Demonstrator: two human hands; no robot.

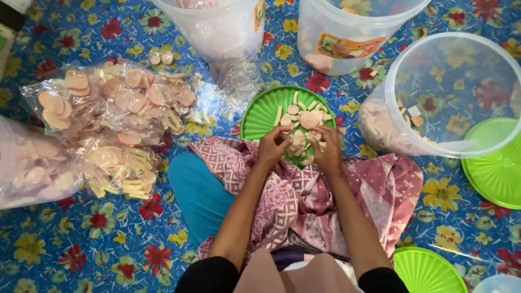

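Both hands are held over a green ribbed lid (260, 111) that is rested at the knees on a pink patterned cloth (304, 190). The left hand (273, 145) is curled narrow, its fingertips pinched on pale crackers (306, 119) piled on the lid. The right hand (328, 147) is likewise closed around a few pieces. Bagged crackers (116, 106) are heaped at the left, and a tipped clear tub (450, 92) is seen at the right.

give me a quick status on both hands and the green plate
Left hand and right hand both picking among pale round and stick-shaped crackers on the green ribbed plastic plate. Grip unclear. Tipped clear plastic tub beside the plate.
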